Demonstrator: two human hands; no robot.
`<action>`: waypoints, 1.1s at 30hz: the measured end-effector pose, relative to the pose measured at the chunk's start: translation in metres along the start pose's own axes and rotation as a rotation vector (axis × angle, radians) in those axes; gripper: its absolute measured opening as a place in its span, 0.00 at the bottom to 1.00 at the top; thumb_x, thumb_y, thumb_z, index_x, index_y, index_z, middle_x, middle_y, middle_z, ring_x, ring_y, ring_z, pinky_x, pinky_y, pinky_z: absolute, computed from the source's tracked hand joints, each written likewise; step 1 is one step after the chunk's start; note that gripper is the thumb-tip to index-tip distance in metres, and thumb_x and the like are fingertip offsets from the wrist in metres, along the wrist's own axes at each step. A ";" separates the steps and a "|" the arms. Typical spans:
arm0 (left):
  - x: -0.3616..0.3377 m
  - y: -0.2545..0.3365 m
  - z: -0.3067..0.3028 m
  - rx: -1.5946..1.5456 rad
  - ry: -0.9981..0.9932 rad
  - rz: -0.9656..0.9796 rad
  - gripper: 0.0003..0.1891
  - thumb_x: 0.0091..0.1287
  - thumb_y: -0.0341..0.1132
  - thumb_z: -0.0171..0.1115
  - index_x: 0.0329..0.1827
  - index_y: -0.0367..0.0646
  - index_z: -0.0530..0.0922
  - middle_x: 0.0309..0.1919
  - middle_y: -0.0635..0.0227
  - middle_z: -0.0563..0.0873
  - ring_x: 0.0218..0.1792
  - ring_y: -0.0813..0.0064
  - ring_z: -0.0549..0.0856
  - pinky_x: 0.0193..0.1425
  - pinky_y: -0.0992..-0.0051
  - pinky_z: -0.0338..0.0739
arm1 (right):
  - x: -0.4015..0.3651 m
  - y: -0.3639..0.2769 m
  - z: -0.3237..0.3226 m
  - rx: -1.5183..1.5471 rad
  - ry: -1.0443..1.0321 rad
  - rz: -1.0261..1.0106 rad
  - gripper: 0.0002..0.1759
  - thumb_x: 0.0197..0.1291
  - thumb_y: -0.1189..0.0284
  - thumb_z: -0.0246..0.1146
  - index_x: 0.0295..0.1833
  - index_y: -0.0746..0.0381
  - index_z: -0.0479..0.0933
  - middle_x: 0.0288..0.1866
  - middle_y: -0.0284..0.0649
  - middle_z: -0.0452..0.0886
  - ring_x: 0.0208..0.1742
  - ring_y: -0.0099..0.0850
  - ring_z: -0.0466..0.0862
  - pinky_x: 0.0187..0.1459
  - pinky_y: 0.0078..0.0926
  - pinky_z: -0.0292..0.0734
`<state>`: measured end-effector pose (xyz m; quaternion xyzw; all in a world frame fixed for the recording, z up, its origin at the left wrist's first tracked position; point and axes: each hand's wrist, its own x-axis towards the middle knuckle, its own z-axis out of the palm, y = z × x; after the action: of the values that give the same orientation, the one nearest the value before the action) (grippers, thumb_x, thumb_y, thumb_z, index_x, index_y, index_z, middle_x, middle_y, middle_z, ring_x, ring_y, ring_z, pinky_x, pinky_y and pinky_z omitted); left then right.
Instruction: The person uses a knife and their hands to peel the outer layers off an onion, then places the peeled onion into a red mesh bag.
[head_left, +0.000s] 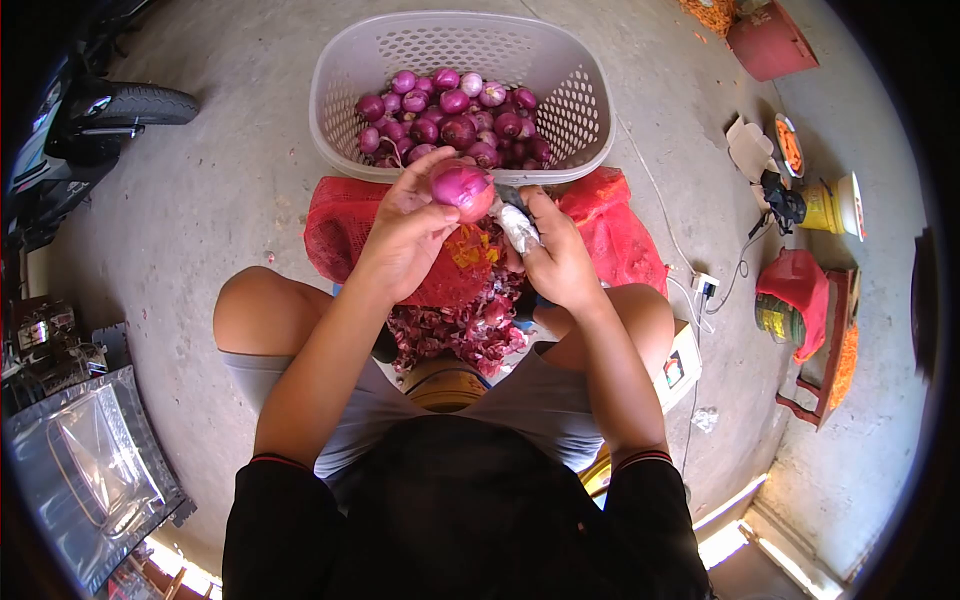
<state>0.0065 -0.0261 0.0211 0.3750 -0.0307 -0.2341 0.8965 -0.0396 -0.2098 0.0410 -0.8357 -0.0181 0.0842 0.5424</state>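
My left hand [405, 228] holds a red onion [463, 188] up by its fingertips, just in front of the white plastic basket [340, 70]. My right hand [553, 255] grips a small knife [517, 222] with a wrapped handle, its blade touching the onion's right side. The basket holds several peeled red onions [455, 125]. Below my hands lies a red mesh sack [345, 225] spread on the floor, and a heap of purple onion skins [462, 330] sits between my knees.
A motorbike tyre [140, 103] sits far left on the concrete floor. A clear plastic tray [90, 460] lies lower left. At right are a white cable and plug [705, 285], a yellow tub [825, 205], red containers [770, 40] and orange shreds [845, 360].
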 end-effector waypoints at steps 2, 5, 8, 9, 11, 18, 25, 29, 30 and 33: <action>0.000 0.000 0.000 0.031 -0.005 -0.009 0.33 0.54 0.19 0.56 0.67 0.43 0.63 0.61 0.62 0.73 0.61 0.67 0.74 0.67 0.67 0.68 | 0.001 0.005 0.002 -0.015 0.023 -0.061 0.24 0.47 0.85 0.52 0.54 0.70 0.67 0.41 0.55 0.76 0.37 0.50 0.81 0.39 0.40 0.75; -0.002 0.001 0.001 0.057 0.003 0.001 0.33 0.54 0.18 0.56 0.67 0.43 0.63 0.61 0.61 0.73 0.61 0.67 0.75 0.67 0.67 0.69 | 0.001 0.009 0.002 -0.035 0.027 -0.104 0.23 0.48 0.84 0.52 0.54 0.69 0.67 0.42 0.55 0.77 0.40 0.52 0.81 0.41 0.40 0.74; -0.002 -0.003 0.001 0.058 0.002 0.016 0.32 0.55 0.19 0.57 0.66 0.43 0.64 0.61 0.60 0.73 0.61 0.67 0.75 0.67 0.66 0.69 | 0.000 0.009 0.002 -0.017 0.027 -0.104 0.23 0.48 0.84 0.52 0.54 0.69 0.67 0.43 0.55 0.77 0.44 0.52 0.80 0.44 0.40 0.74; -0.001 -0.006 0.000 0.054 0.009 0.015 0.32 0.55 0.20 0.57 0.66 0.43 0.63 0.60 0.60 0.73 0.61 0.67 0.74 0.67 0.66 0.69 | 0.000 0.008 0.003 0.006 0.015 -0.076 0.23 0.49 0.84 0.52 0.54 0.69 0.67 0.43 0.55 0.77 0.44 0.52 0.80 0.44 0.40 0.74; -0.002 -0.004 -0.002 0.010 0.023 0.026 0.31 0.56 0.21 0.57 0.66 0.42 0.63 0.60 0.60 0.73 0.62 0.67 0.74 0.67 0.66 0.70 | -0.001 0.003 0.006 0.059 -0.020 0.008 0.22 0.49 0.84 0.52 0.54 0.69 0.67 0.42 0.55 0.76 0.45 0.52 0.79 0.45 0.39 0.73; 0.000 -0.001 -0.001 -0.099 0.053 0.069 0.28 0.60 0.29 0.60 0.65 0.42 0.63 0.59 0.60 0.74 0.61 0.66 0.75 0.66 0.65 0.72 | -0.003 0.007 0.026 0.121 -0.027 -0.066 0.21 0.51 0.84 0.52 0.54 0.67 0.63 0.32 0.51 0.76 0.30 0.44 0.81 0.33 0.36 0.75; -0.002 -0.008 -0.001 -0.295 0.053 0.030 0.24 0.61 0.24 0.59 0.60 0.43 0.66 0.55 0.62 0.76 0.57 0.68 0.78 0.63 0.66 0.74 | -0.006 0.010 0.053 0.379 0.081 -0.138 0.19 0.58 0.85 0.48 0.56 0.66 0.60 0.26 0.38 0.72 0.23 0.27 0.77 0.25 0.25 0.74; 0.000 -0.010 -0.002 -0.295 0.045 0.035 0.21 0.61 0.26 0.60 0.57 0.43 0.67 0.54 0.61 0.77 0.54 0.68 0.79 0.61 0.66 0.75 | -0.003 0.011 0.058 0.436 0.080 -0.137 0.17 0.60 0.84 0.47 0.55 0.66 0.60 0.27 0.38 0.73 0.23 0.26 0.77 0.25 0.24 0.74; 0.000 -0.010 -0.004 -0.294 0.030 0.030 0.20 0.61 0.26 0.60 0.57 0.42 0.67 0.54 0.61 0.77 0.54 0.68 0.79 0.60 0.67 0.75 | -0.003 0.011 0.059 0.450 0.078 -0.127 0.16 0.60 0.84 0.47 0.55 0.66 0.61 0.28 0.38 0.73 0.23 0.25 0.77 0.25 0.24 0.74; 0.001 -0.009 -0.007 -0.235 0.023 0.039 0.22 0.62 0.29 0.61 0.59 0.41 0.66 0.55 0.58 0.77 0.53 0.68 0.80 0.59 0.70 0.75 | -0.006 0.011 0.063 0.443 0.017 -0.041 0.18 0.66 0.81 0.44 0.60 0.63 0.60 0.33 0.34 0.70 0.25 0.21 0.74 0.25 0.17 0.72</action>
<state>0.0050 -0.0272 0.0099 0.2692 -0.0001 -0.2146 0.9389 -0.0560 -0.1583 0.0073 -0.6962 -0.0117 0.0679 0.7146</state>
